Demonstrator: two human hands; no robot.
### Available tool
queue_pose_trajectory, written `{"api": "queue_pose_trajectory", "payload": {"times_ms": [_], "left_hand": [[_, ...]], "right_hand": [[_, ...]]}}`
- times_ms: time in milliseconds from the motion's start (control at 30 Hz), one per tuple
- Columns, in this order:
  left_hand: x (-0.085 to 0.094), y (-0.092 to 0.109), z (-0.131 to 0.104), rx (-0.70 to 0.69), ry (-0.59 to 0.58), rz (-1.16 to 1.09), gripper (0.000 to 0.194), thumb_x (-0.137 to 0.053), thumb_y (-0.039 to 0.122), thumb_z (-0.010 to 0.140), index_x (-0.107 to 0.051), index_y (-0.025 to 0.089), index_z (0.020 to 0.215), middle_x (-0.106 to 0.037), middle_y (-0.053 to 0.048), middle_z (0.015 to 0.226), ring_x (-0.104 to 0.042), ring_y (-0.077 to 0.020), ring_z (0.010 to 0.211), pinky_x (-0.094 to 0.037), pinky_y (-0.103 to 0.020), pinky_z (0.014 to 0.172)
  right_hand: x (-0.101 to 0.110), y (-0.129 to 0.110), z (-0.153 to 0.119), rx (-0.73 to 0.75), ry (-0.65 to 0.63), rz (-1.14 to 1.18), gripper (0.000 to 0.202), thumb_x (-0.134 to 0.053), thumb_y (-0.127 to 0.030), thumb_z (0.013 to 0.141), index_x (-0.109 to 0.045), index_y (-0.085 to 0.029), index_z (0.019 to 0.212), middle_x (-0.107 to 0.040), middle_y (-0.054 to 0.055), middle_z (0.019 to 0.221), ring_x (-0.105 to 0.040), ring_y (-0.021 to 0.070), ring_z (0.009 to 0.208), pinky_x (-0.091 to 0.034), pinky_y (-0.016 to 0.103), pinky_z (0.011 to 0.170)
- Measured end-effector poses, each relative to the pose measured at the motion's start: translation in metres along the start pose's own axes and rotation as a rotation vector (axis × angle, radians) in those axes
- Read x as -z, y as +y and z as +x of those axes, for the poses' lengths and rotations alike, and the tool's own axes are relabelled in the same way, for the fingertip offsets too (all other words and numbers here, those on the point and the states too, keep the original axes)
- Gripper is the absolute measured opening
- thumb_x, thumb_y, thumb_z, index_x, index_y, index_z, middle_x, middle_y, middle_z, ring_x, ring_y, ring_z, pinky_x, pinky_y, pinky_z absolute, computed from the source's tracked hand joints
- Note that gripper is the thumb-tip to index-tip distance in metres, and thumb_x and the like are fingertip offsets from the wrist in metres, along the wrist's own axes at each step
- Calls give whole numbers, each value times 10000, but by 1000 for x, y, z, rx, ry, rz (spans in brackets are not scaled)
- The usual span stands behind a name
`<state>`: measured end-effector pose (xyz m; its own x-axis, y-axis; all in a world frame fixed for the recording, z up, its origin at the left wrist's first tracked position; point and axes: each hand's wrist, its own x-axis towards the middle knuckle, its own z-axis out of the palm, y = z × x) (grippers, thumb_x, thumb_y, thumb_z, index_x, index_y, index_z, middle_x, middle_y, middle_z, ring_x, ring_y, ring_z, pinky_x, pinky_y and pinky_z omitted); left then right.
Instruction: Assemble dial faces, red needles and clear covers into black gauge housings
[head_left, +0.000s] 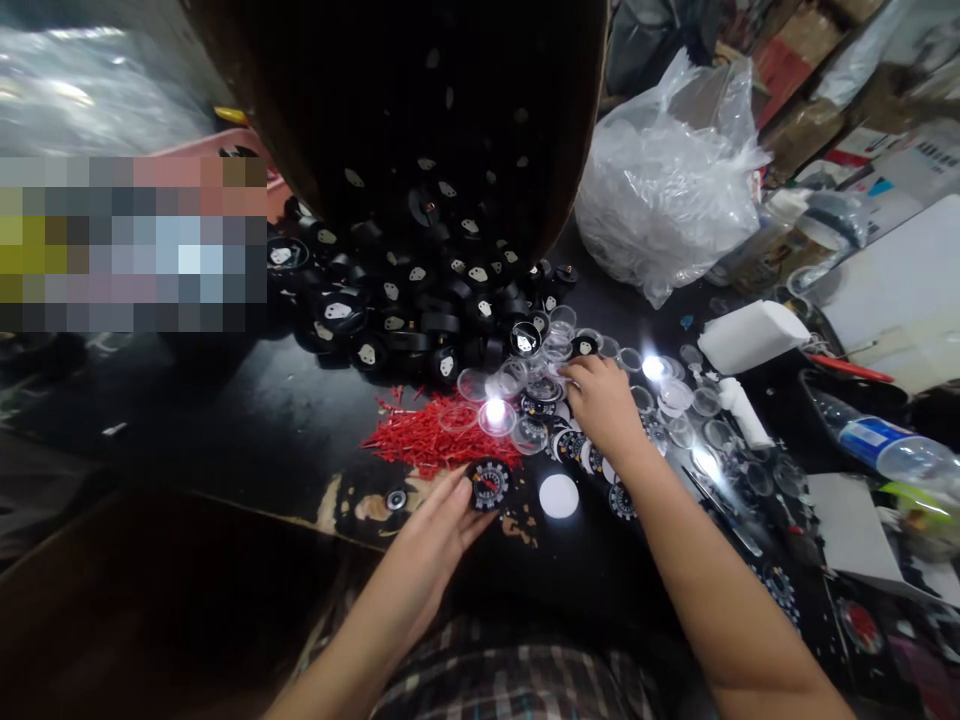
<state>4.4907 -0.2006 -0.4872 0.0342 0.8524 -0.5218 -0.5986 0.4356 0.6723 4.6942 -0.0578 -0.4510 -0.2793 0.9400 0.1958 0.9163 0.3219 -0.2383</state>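
In the head view, my left hand grips a small round gauge with a black dial, white markings and a red needle, its face turned up. My right hand reaches into a pile of clear round plastic covers, fingertips bent together on one of them; the exact grip is partly hidden. Printed black-and-white dial discs lie below that hand, and a blank white disc is near the gauge. A heap of red needles lies just beyond my left hand.
Many black round housings spill from a large dark container at the back. A clear plastic bag stands behind right. Farther right are a white roll, metal tweezers and a plastic bottle. A small round part lies near the table's edge.
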Motion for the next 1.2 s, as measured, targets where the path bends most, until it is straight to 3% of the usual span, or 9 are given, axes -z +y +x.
{"api": "queue_pose_trajectory", "payload": {"times_ms": [100, 267, 467, 567, 633, 733, 867, 1100, 1200], "left_hand": [[-6, 5, 9, -50, -32, -92, 346, -699, 429, 836, -685, 196, 1091, -687, -94, 1247, -645, -238, 1141, -520, -407, 1012], [-13, 6, 9, 44, -74, -139, 308, -671, 426, 861, -693, 193, 1062, -722, -91, 1153, -697, -198, 998, -569, -321, 889], [-9, -2, 4, -158, -146, 137, 429, -707, 369, 829, -634, 237, 1231, -642, -81, 1318, -637, -254, 1153, -585, -337, 863], [-9, -4, -2, -229, -165, 289, 447, -674, 370, 852, -615, 233, 1273, -640, -76, 1330, -599, -252, 1224, -539, -355, 972], [-12, -6, -8, -264, -184, 369, 422, -669, 355, 856, -625, 230, 1256, -667, -70, 1291, -601, -236, 1223, -495, -345, 1030], [-16, -8, -17, -302, -209, 439, 349, -644, 346, 875, -633, 234, 1205, -694, -59, 1239, -635, -212, 1161, -479, -329, 1033], [-16, -6, -24, -347, -174, 533, 297, -615, 346, 892, -631, 238, 1168, -709, -51, 1177, -667, -204, 1058, -505, -318, 961], [-8, 5, -15, -343, -153, 607, 306, -648, 362, 850, -663, 246, 1132, -732, -43, 1073, -671, -248, 1046, -523, -369, 953], [23, 13, -24, -237, -124, 578, 346, -680, 400, 813, -691, 255, 1127, -714, -56, 1186, -639, -292, 1150, -494, -430, 1029]], "right_hand": [[8, -11, -19, -41, 90, 274, 252, -507, -129, 903, -701, -136, 1063, -687, 121, 1099, -594, 250, 1013, -458, 438, 911], [14, -63, -69, -7, -149, 768, 285, -525, -214, 939, -674, -228, 1181, -667, 49, 977, -624, 162, 875, -520, 337, 808], [8, -84, -84, 31, -86, 732, 294, -521, -206, 949, -676, -272, 1190, -536, 71, 1145, -581, 162, 1030, -484, 340, 920], [11, -84, -81, -21, -96, 719, 222, -486, -326, 984, -678, -218, 1008, -591, 48, 968, -593, 168, 937, -472, 316, 834], [12, -88, -80, -47, -69, 611, 327, -416, -399, 1007, -600, -199, 825, -573, 21, 788, -561, 157, 764, -431, 303, 725], [11, -96, -81, -9, 31, 446, 394, -331, -363, 1026, -457, -215, 683, -500, 0, 651, -474, 147, 642, -355, 305, 669], [7, -100, -82, 18, 107, 461, 378, -313, -281, 1023, -445, -219, 674, -515, 9, 647, -476, 146, 641, -346, 299, 676], [-1, -109, -75, 5, 61, 524, 404, -328, -333, 1021, -445, -215, 652, -504, -2, 637, -463, 136, 632, -351, 282, 657], [2, -105, -76, 15, -122, 642, 383, -390, -378, 1009, -504, -209, 684, -563, -9, 675, -510, 129, 653, -369, 268, 655]]}}
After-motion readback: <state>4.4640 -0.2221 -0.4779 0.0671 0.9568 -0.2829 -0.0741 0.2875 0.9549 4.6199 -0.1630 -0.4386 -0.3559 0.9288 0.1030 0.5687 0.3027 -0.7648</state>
